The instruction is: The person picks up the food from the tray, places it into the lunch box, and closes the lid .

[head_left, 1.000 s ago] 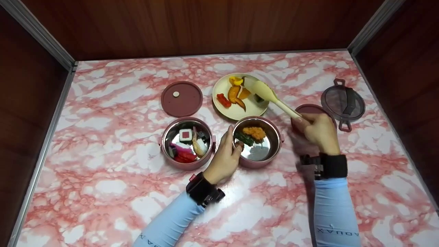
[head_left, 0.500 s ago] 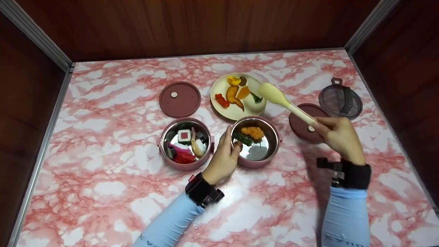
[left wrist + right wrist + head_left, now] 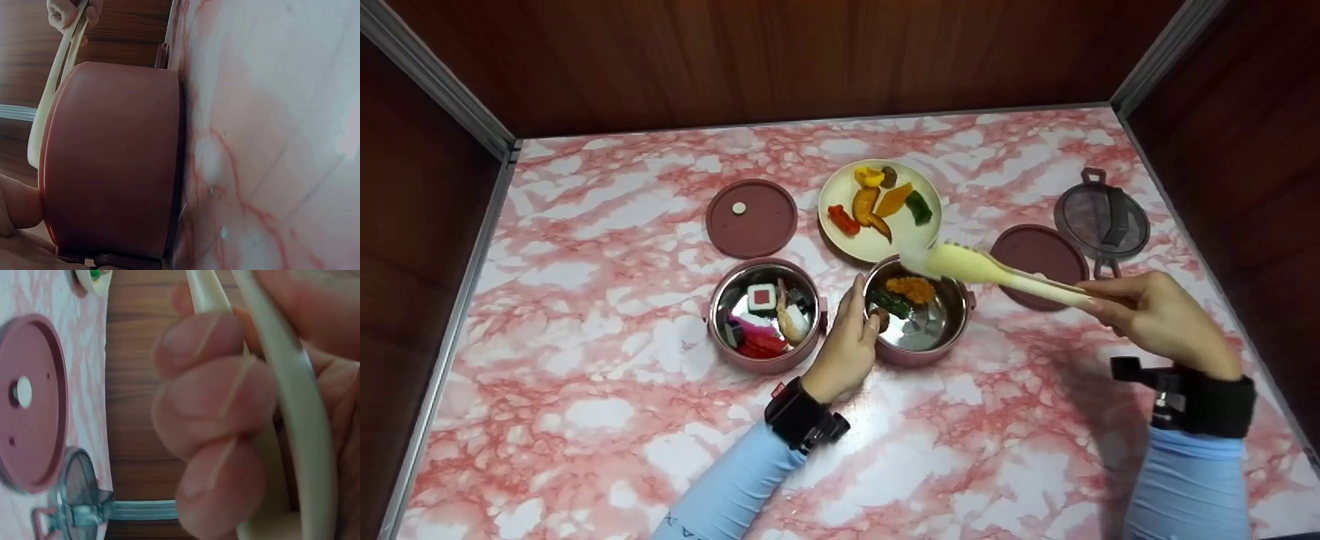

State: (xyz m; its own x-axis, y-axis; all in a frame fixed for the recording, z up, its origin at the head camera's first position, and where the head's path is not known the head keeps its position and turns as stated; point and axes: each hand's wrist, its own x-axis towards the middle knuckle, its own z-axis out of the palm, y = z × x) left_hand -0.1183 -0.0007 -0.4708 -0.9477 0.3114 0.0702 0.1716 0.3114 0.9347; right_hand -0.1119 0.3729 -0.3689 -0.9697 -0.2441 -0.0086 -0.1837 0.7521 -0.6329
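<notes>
On the far left, the left lid (image 3: 754, 229) lies just behind the left pot (image 3: 767, 365). Next comes the left hand (image 3: 840, 352), its fingers nearly straight, resting against the left side of the right pot (image 3: 915, 355). The plate (image 3: 909, 232) sits behind that pot. Over the pot's back edge hang the blurred ends of the tongs (image 3: 982, 268), which slope across the right lid (image 3: 1035, 255); the clear lid (image 3: 1091, 219) is just behind. Rightmost, the right hand (image 3: 1162, 319) grips the tongs near their handle end, fingers curled, so they reach out to its left.
</notes>
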